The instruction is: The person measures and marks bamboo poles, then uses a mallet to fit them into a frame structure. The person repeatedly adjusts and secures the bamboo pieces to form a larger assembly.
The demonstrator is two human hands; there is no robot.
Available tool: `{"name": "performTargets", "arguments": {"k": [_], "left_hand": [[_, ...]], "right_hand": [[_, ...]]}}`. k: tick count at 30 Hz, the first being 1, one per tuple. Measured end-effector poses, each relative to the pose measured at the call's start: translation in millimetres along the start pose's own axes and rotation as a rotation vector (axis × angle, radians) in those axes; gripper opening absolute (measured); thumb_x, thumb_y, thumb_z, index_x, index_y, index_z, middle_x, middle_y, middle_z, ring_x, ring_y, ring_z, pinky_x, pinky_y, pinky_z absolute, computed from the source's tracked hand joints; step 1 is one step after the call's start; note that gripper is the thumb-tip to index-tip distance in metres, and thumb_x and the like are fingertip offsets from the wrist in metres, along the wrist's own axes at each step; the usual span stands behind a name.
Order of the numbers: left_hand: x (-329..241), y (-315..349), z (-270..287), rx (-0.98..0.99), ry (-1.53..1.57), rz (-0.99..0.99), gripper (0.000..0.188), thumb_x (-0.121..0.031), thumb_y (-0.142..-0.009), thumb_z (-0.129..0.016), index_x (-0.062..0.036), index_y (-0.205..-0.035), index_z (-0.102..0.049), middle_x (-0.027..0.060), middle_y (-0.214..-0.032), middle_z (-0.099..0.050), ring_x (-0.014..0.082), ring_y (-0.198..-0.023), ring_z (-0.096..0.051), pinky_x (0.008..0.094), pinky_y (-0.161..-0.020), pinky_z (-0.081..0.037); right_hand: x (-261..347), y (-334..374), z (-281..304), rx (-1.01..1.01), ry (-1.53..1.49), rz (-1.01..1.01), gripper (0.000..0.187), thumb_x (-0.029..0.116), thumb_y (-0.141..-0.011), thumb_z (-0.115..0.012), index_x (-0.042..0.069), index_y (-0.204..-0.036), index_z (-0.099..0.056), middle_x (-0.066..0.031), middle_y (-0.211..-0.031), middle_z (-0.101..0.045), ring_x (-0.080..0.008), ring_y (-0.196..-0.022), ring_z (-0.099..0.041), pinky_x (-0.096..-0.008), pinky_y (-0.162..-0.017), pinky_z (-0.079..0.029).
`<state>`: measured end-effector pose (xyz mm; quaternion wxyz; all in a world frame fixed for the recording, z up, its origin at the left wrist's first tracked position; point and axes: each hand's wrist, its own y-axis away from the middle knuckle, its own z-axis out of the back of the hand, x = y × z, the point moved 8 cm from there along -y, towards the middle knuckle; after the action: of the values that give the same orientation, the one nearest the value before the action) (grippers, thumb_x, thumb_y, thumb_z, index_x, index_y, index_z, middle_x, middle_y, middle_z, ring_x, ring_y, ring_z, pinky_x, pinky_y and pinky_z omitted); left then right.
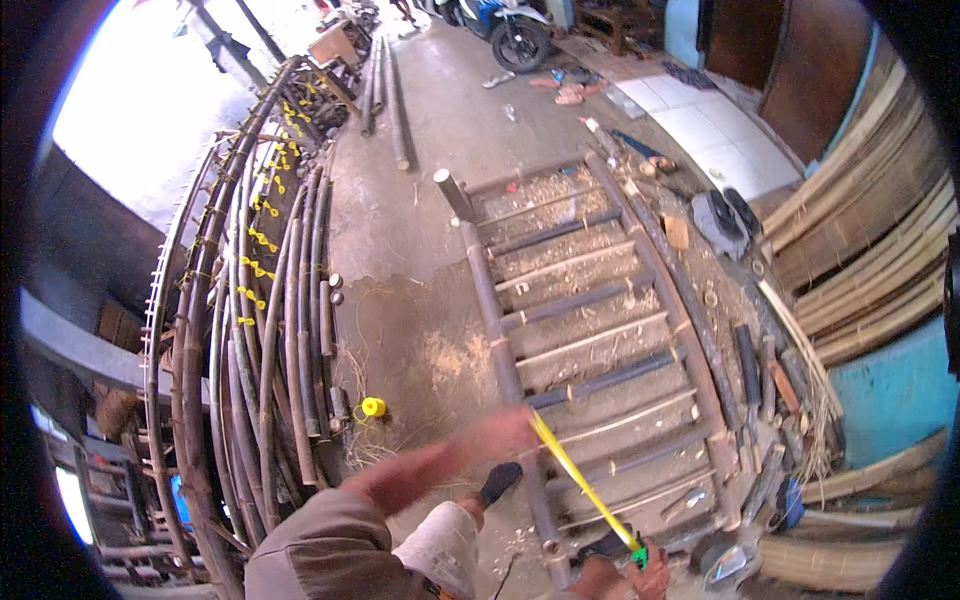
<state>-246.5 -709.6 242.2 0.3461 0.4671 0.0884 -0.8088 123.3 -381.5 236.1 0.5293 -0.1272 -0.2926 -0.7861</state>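
Observation:
A yellow tape measure blade point(585, 484) is stretched taut in front of me, running slantwise over a ladder-like bamboo frame point(484, 278) lying on the floor. My left hand point(516, 428), slightly blurred, is closed on the blade's far end, beside the frame's left rail. At the lower right my right hand point(650, 578) grips the tape measure's green case point(640, 556), near the frame's close end. Dark and pale bamboo rungs point(590, 302) cross between the two long rails. The fingertips of my left hand are not clearly visible.
Bundled bamboo poles point(290, 340) with yellow ties line the left side. A yellow roll point(374, 407) lies on the floor by loose strands. Bamboo offcuts point(780, 380) and split bamboo stacks point(870, 220) stand at the right. A motorbike point(515, 35) is parked at the back.

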Motion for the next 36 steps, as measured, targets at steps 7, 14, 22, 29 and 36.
{"name": "performTargets", "arguments": {"k": [7,14,22,29,36], "left_hand": [[315,64,183,-0.817,0.959,0.589,0.031,-0.029,-0.099,-0.054,-0.0060,-0.118,-0.063,0.0138,-0.107,-0.070,0.0295,-0.096,-0.068,0.0445,-0.083,-0.056],[228,109,-22,-0.424,1.117,0.759,0.044,-0.039,-0.102,-0.055,-0.0078,-0.132,-0.055,0.0145,-0.119,-0.070,0.0283,-0.103,-0.069,0.0436,-0.090,-0.057],[293,177,-199,-0.249,1.309,0.760,0.034,-0.029,-0.103,-0.054,-0.0024,-0.126,-0.054,0.0226,-0.117,-0.069,0.0332,-0.104,-0.071,0.0433,-0.085,-0.061],[487,68,-111,-0.501,1.041,0.738,0.034,-0.027,-0.100,-0.060,-0.0058,-0.126,-0.055,0.0160,-0.106,-0.071,0.0328,-0.098,-0.072,0.0476,-0.083,-0.061],[567,-5,-113,-0.572,1.068,0.647,0.029,-0.023,-0.098,-0.059,-0.0035,-0.120,-0.058,0.0150,-0.101,-0.071,0.0286,-0.091,-0.072,0.0455,-0.078,-0.061]], "right_hand": [[27,57,-60,0.068,-0.027,0.030,0.039,0.013,-0.081,-0.072,0.005,-0.117,-0.061,-0.0184,-0.094,-0.066,-0.0454,-0.085,-0.062,-0.0529,-0.075,-0.052],[118,56,-169,0.080,-0.254,-0.226,0.039,0.028,-0.084,-0.069,0.014,-0.120,-0.066,-0.0142,-0.106,-0.070,-0.0404,-0.100,-0.064,-0.0502,-0.085,-0.054],[97,105,-294,0.059,-0.229,-0.416,0.053,0.029,-0.082,-0.070,0.016,-0.133,-0.062,-0.0188,-0.106,-0.068,-0.0401,-0.100,-0.066,-0.0480,-0.085,-0.056],[-31,204,-371,0.163,-0.166,-0.445,0.054,0.017,-0.074,-0.073,0.011,-0.126,-0.061,-0.0153,-0.102,-0.065,-0.0393,-0.094,-0.062,-0.0476,-0.081,-0.053],[-6,28,-436,0.072,-0.128,-0.350,0.047,0.019,-0.077,-0.070,0.011,-0.123,-0.063,-0.0197,-0.107,-0.064,-0.0406,-0.100,-0.061,-0.0494,-0.082,-0.052]]}}
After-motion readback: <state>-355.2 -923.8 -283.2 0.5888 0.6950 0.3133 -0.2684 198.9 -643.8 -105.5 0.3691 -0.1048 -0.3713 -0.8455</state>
